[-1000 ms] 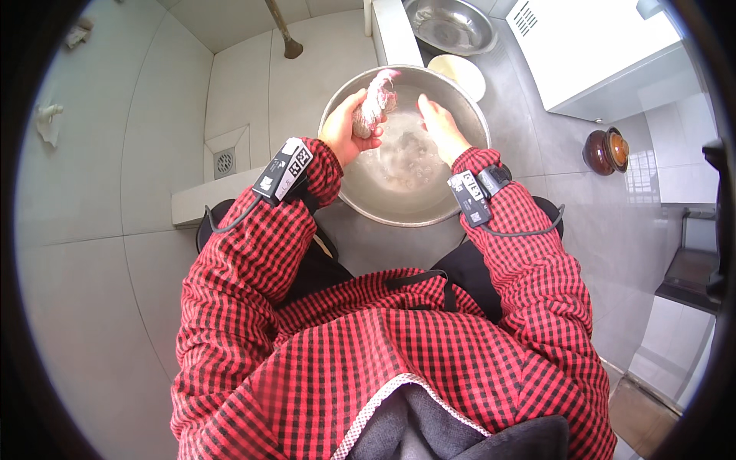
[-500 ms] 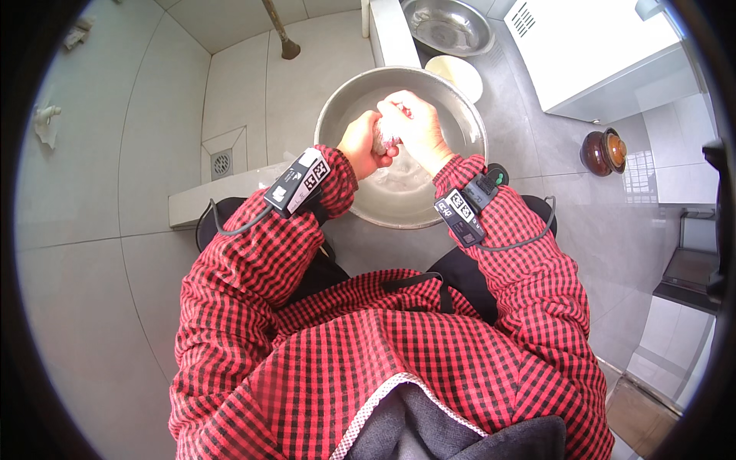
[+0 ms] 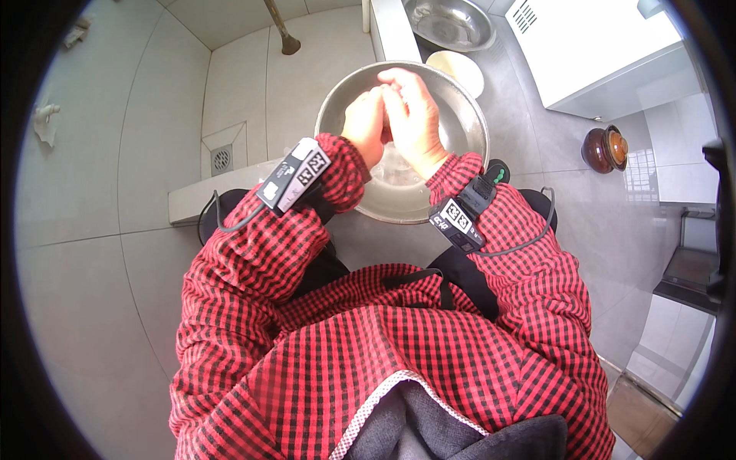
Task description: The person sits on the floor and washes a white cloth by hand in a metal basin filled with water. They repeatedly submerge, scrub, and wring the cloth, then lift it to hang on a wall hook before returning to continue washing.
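Note:
A wide metal basin (image 3: pixel 395 205) with what looks like cloudy water stands in front of me. Above its middle my two hands are pressed together. My left hand (image 3: pixel 365 124) is closed, its fingers curled in against the other palm. My right hand (image 3: pixel 414 121) wraps over it from the right with bent fingers. Whatever lies between the palms is covered by the hands now. A wet, pinkish-white lump showed there a moment before; its kind cannot be made out.
A cream round bowl or lid (image 3: pixel 458 73) and a second metal basin (image 3: pixel 452 24) are beyond the basin. A white cabinet (image 3: pixel 606 54) stands far right, with a brown lidded pot (image 3: pixel 602 149) below it. A low ledge (image 3: pixel 195 195) and floor drain (image 3: pixel 221 159) lie left.
Both hands have turned and closed over the pinkish-white lump, which no longer shows. The right hand has shifted a little toward the far side.

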Demonstrator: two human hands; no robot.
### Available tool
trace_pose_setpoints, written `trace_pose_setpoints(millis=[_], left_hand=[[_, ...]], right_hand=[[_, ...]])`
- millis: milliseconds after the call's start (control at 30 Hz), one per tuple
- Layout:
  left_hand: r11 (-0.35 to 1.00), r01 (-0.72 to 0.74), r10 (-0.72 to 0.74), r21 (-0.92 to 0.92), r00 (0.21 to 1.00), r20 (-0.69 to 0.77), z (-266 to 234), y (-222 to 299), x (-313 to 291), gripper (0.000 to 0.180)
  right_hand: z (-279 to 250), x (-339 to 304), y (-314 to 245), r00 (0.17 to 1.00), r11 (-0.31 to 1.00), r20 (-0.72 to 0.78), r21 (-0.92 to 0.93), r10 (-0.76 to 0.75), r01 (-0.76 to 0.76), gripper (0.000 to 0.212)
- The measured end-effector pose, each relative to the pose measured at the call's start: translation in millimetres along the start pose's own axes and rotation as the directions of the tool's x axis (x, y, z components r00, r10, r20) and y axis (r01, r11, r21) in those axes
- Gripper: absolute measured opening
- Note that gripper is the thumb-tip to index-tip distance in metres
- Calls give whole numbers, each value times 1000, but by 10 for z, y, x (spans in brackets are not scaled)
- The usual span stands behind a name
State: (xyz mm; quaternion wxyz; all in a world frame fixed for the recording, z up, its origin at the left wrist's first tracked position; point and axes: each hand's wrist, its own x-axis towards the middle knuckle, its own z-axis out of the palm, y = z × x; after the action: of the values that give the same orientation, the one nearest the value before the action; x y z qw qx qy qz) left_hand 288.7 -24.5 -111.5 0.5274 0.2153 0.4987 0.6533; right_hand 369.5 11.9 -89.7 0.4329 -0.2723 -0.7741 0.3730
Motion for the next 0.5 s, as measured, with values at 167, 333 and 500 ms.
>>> trace_pose_setpoints(millis=[167,333,500], left_hand=[[972,-186,221,143,934,-283,185,90,61,19],[601,-455,620,658,784,-25,260,174,22,17],[305,-613,708,729,658,258,291,274,-87,21]], right_hand=[[68,125,10,912,894,-120,287,391,-345,16],[27,134,15,762,491,-22,776,648,-395,13],[-111,62,64,640,83,315,855,701,-511,21]])
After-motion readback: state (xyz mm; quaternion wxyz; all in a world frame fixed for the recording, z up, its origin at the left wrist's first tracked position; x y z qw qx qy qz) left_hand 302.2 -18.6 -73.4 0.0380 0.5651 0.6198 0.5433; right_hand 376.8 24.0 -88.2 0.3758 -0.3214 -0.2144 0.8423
